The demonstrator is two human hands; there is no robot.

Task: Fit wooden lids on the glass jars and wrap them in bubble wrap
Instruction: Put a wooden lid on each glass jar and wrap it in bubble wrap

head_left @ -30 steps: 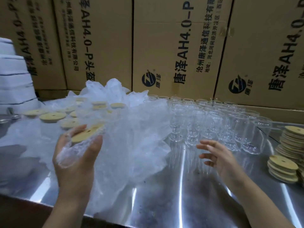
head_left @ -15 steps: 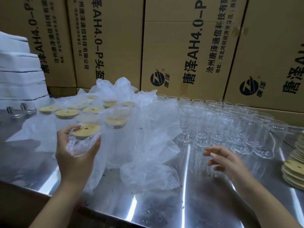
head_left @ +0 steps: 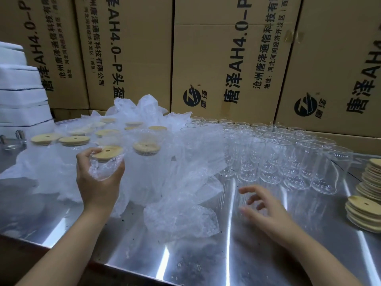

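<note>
My left hand (head_left: pixel 97 182) grips a glass jar wrapped in bubble wrap (head_left: pixel 105 168), with a round wooden lid (head_left: pixel 107 153) on top, held upright above the table's left side. Behind it stand several wrapped, lidded jars (head_left: pixel 146 149) among loose bubble wrap (head_left: pixel 181 219). My right hand (head_left: pixel 266 209) hovers open over the steel table, fingers spread, holding nothing. A cluster of bare glass jars (head_left: pixel 288 162) without lids stands beyond it. Stacks of wooden lids (head_left: pixel 365 211) sit at the right edge.
The steel table (head_left: pixel 206 265) has its front edge close to me. Large cardboard boxes (head_left: pixel 226 58) form a wall behind it. White foam boxes (head_left: pixel 18 96) are stacked at the far left, next to a metal fitting (head_left: pixel 12 141).
My left hand has turned the wrapped jar upright and carried it back toward the row of wrapped jars. My right hand has drawn slightly nearer to me and stays open.
</note>
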